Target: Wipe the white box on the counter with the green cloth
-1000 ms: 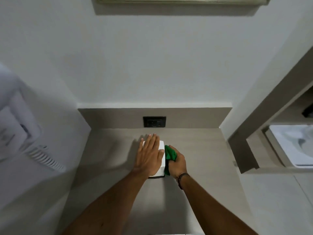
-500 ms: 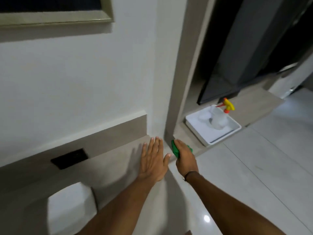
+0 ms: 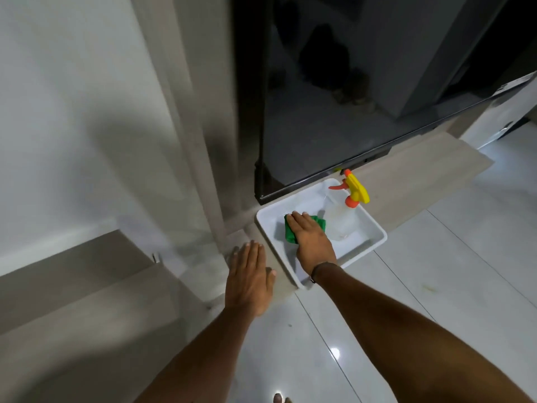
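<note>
The right hand (image 3: pixel 312 237) lies flat on the green cloth (image 3: pixel 290 232), pressing it into a white tray (image 3: pixel 374 238), a spray bottle (image 3: pixel 350 205) just beyond the hand. The left hand (image 3: pixel 250 279) hovers open, empty. The white box is out of view; wiping looks finished, cloth being put away

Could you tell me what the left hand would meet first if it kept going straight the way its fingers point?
Probably the grey pillar just beyond the left hand; depth is unclear.
</note>
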